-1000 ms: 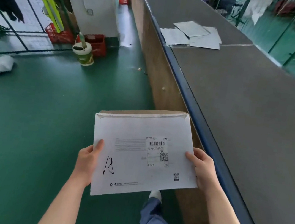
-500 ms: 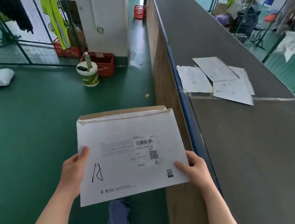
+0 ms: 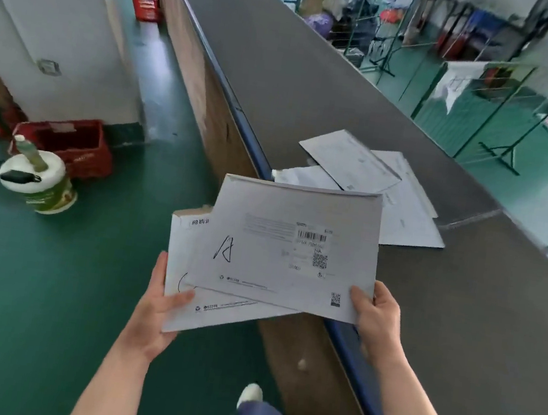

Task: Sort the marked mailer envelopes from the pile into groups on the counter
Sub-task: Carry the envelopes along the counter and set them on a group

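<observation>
Two hands: my left hand gripped the bottom envelope at its left edge, thumb on top. My right hand pinched the top envelope at its right corner.
Top envelope: it had a black "A" drawn on it and lay partly over the bottom one, slid off toward the right.
Bottom envelope: its mark was mostly hidden, so I could not read it.
Group on the tabletop: some envelopes lay just past the top envelope, ahead and to the right, close to the blue edge.
Tabletop: the grey tabletop ran away from me on my right side.
Which way: the top envelope's long side ran left to right, and its far edge looked close to the group.
Nearer hand: my right hand was closer to the group, so I think it would carry the "A" envelope forward.
</observation>
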The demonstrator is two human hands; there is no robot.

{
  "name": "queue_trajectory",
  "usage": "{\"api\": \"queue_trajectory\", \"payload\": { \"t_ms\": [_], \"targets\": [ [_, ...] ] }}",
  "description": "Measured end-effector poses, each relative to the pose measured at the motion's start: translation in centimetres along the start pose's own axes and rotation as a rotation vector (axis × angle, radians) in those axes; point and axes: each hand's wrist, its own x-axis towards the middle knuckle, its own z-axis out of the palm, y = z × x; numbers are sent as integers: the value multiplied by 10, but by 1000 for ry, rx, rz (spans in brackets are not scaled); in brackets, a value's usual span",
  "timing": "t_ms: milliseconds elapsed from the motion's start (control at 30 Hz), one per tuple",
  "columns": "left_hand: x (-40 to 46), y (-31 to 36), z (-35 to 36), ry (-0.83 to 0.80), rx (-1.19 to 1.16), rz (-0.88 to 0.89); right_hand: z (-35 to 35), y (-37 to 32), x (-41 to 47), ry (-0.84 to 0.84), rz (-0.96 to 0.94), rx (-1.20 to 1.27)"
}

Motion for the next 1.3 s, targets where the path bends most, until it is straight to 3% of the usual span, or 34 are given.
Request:
{"api": "queue_trajectory", "payload": {
  "t_ms": [233,533,900,1067,1300],
  "targets": [
    [157,51,53,-77,144,-200,31,-6,122,158,29,179],
    [312,115,117,-151,257,-141,57,-57,238,315,19,342],
    [477,185,147,-380,441,-147,50,-80,325,933,56,617],
    [535,228,144,-437,432,-145,52,-99,356,1137,85,535],
    [578,240,148,-551,395,-228,73,-80,363,1181,276,283]
  ]
}}
